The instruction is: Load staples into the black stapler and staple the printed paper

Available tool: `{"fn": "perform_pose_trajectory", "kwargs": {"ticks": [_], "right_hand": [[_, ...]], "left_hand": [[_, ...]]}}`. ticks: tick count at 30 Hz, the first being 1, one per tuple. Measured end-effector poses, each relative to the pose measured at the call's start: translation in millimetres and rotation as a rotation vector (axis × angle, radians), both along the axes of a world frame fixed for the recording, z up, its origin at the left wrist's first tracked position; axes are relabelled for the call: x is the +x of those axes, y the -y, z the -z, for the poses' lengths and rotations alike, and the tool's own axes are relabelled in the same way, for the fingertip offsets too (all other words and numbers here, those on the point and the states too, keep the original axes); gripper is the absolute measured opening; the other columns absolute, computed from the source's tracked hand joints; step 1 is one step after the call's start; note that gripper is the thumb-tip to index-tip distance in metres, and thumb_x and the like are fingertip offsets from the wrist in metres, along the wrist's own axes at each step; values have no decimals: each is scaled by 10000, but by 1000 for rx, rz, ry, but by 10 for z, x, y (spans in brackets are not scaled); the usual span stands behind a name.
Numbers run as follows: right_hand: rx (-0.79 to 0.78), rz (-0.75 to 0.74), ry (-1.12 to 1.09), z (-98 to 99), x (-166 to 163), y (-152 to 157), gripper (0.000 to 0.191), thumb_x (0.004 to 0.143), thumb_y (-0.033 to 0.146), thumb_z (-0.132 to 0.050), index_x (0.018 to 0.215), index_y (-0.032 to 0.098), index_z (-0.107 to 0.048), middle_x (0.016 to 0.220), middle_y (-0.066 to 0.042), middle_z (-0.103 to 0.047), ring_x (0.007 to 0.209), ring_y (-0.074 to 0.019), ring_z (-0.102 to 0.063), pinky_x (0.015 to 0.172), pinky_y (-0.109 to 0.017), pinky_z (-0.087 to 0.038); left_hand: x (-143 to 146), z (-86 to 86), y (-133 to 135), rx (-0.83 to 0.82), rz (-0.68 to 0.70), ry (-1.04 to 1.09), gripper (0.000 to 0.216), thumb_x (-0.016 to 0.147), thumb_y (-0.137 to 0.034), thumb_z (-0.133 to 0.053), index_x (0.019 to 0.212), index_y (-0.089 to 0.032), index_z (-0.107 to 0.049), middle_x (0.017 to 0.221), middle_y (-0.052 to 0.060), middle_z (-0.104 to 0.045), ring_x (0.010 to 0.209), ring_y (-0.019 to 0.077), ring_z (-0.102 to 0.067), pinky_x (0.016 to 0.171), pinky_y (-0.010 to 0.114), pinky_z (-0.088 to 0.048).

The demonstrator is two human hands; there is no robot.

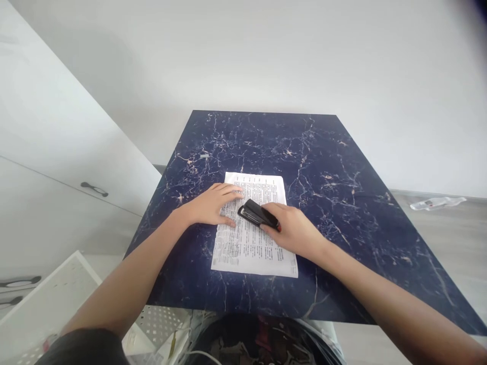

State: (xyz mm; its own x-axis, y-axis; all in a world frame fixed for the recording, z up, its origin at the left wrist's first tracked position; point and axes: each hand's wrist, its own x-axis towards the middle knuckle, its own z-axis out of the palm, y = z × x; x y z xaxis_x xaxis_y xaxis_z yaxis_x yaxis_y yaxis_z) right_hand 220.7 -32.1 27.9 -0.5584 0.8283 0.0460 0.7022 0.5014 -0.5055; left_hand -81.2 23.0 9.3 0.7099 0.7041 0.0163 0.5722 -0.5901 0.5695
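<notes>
A printed sheet of paper (254, 253) lies on the dark blue marbled table (258, 142), slightly turned. Whether there is more than one sheet I cannot tell. My right hand (294, 228) grips a black stapler (256, 213) by its rear end, where a bit of red shows. The stapler's front points to the left, over the middle of the page. My left hand (215, 203) rests with spread fingers on the left edge of the paper, its fingertips just short of the stapler's nose.
A small pale strip (204, 155) lies on the table's far left part. White cabinets with dark handles (94, 189) stand at the left. A clear plastic wrapper (437, 203) is on the floor at the right. Below the near table edge is a white perforated surface (160, 324).
</notes>
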Motion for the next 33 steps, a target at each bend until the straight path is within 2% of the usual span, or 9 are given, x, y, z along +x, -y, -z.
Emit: {"fn": "perform_pose_trajectory", "kwargs": {"ticks": [3, 5, 8, 11, 13, 19, 27, 30, 33], "right_hand": [[76, -51, -117, 51, 46, -147, 344, 984, 244, -603, 1314, 215, -697, 1097, -99, -769, 1003, -276, -708, 843, -440, -590], [29, -56, -175, 66, 93, -269, 361, 970, 251, -643, 1321, 232, -725, 1090, -88, -785, 1044, -281, -712, 900, -468, -600], [-218, -62, -260, 47, 209, -425, 433, 943, 347, -744, 1372, 291, -742, 1211, -69, -797, 1125, -281, -735, 1002, -511, -603], [-554, -190, -409, 22, 349, -532, 493, 986, 442, -720, 1465, 326, -697, 1391, -60, -754, 1273, -287, -708, 1127, -563, -552], [-697, -236, -491, 26, 414, -579, 483, 999, 455, -712, 1465, 329, -698, 1411, -57, -750, 1302, -287, -700, 1149, -577, -539], [-785, -204, -505, 74, 444, -669, 370, 1012, 459, -709, 1367, 366, -759, 1377, -39, -772, 1262, -273, -731, 1129, -569, -560], [-718, -171, -532, 118, 419, -639, 466, 965, 500, -754, 1390, 308, -754, 1367, -77, -774, 1244, -299, -733, 1115, -571, -560], [-450, -157, -455, 163, 266, -508, 540, 901, 482, -819, 1404, 300, -739, 1352, -74, -773, 1219, -302, -727, 1083, -533, -578], [-182, -38, -339, 208, 114, -357, 369, 913, 385, -803, 1273, 305, -791, 1210, -44, -817, 1075, -279, -767, 982, -494, -622]], "left_hand": [[35, 11, 13, 1, -36, 26, 839, 749, -692, -889, 1470, -340, -644, 1656, 79, -527, 1561, 412, -416, 1328, 578, -215], [53, 15, 18, 7, -46, 19, 841, 741, -686, -896, 1458, -324, -647, 1646, 94, -535, 1555, 423, -422, 1324, 596, -216], [69, 18, 20, 7, -47, 31, 834, 743, -671, -899, 1456, -323, -644, 1632, 108, -546, 1545, 433, -432, 1316, 628, -223], [79, 30, 14, -10, -50, 88, 832, 740, -637, -917, 1463, -330, -643, 1600, 110, -574, 1541, 425, -437, 1314, 642, -248], [84, 45, 4, -41, -58, 135, 825, 742, -596, -931, 1471, -339, -640, 1588, 107, -584, 1533, 413, -454, 1302, 636, -300], [74, 68, -20, -134, -81, 100, 860, 740, -577, -932, 1504, -350, -611, 1612, 102, -564, 1514, 417, -489, 1255, 624, -403], [71, 45, 5, -156, -115, 153, 876, 702, -531, -960, 1493, -359, -627, 1560, 93, -607, 1450, 399, -561, 1176, 541, -502], [70, 43, 6, -163, -112, 166, 879, 676, -529, -978, 1472, -360, -646, 1550, 96, -616, 1455, 406, -556, 1188, 561, -490], [98, 18, 11, -176, -109, 265, 932, 674, -637, -956, 1490, -326, -632, 1606, 119, -569, 1518, 436, -488, 1265, 622, -395]]}}
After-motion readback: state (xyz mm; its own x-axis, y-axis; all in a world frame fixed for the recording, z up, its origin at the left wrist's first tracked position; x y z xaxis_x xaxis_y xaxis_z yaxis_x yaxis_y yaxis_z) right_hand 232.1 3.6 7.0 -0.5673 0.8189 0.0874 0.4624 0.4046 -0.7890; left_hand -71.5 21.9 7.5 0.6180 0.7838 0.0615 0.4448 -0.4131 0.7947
